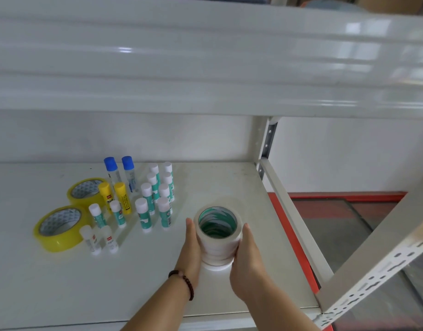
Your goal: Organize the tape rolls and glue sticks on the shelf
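Both forearms are reaching in from the bottom edge, the left one wearing a bracelet [184,283] of dark round beads at the wrist. Left hand [191,247] and right hand [245,261] are pressing in on opposite sides of a stack of white tape rolls [217,237], each palm lying flat against the smooth curved wall; the fingers on the far side are hidden, so how far they are wrapping round cannot be told. That stack is sitting upright on the shelf [62,283], toward its right half, and its hollow cardboard core is showing a green-and-white printed lining.

Left of the stack, well apart from it, two wide yellow tape rolls [60,226] are lying flat, glossy and translucent, one behind the other, each with a patterned grey core. Between those rolls and the stack, glue sticks are standing upright in tidy rows: teal glue sticks [155,199] with matte white caps in two columns, two yellow glue sticks [121,197], two blue-capped glue sticks [120,173] at the back with clear-looking bodies, and two small white glue sticks [102,240] at the front bearing red labels.

Smooth pale grey painted metal is forming the shelf surface, faintly scuffed. A perforated angle-iron upright [372,278] is crossing the lower right corner, and the blurred ribbed underside of the upper shelf [205,56] is filling the top.
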